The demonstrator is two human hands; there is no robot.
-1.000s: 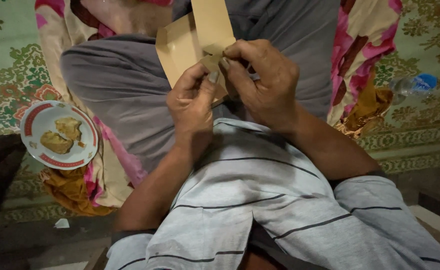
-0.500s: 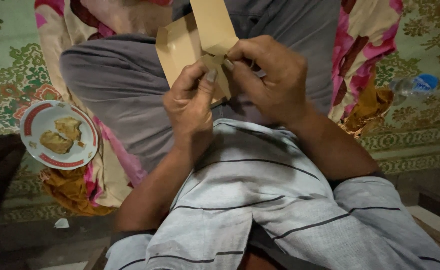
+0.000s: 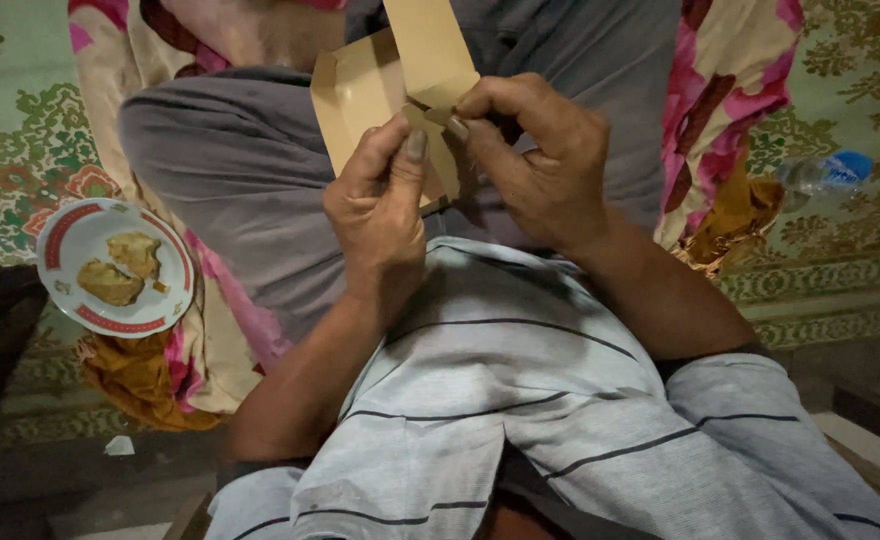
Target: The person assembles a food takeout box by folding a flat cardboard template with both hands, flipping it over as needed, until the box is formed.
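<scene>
A grey cloth (image 3: 260,190) is lying across the person's lap, bordered by a pink floral fabric (image 3: 730,100). The patterned green carpet (image 3: 20,130) is showing at 9 and 3 o'clock. The left hand (image 3: 380,215) and right hand (image 3: 540,160) are both pinching a tan paper envelope (image 3: 380,85) at 12 o'clock, fingertips meeting at its fold. A white plate (image 3: 72,225) with a red rim is sitting at 9 o'clock, carrying two brown food pieces (image 3: 120,268). A plastic bottle (image 3: 820,172) is lying at 3 o'clock.
</scene>
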